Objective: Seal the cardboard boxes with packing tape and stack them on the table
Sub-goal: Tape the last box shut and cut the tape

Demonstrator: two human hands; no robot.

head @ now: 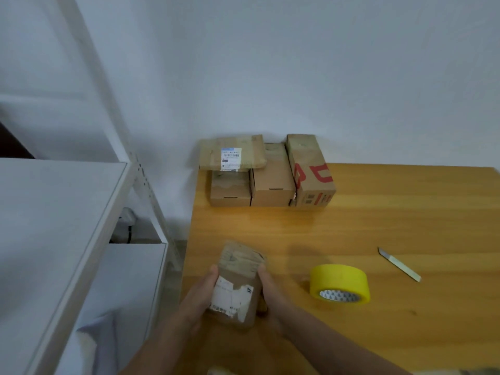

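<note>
Small box (238,285) — held above the near left corner of the table (351,226), its sides gripped by the curled fingers of left hand (198,299) and right hand (273,296) — is judged liable to tip the overhanging flat box (232,152) if set carelessly on the rear stack (273,182).

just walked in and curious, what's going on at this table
A person holds a small cardboard box between left hand and right hand over the near left part of the table. A yellow tape roll and a knife lie to the right. Four boxes sit against the wall, one flat box on top.
</note>
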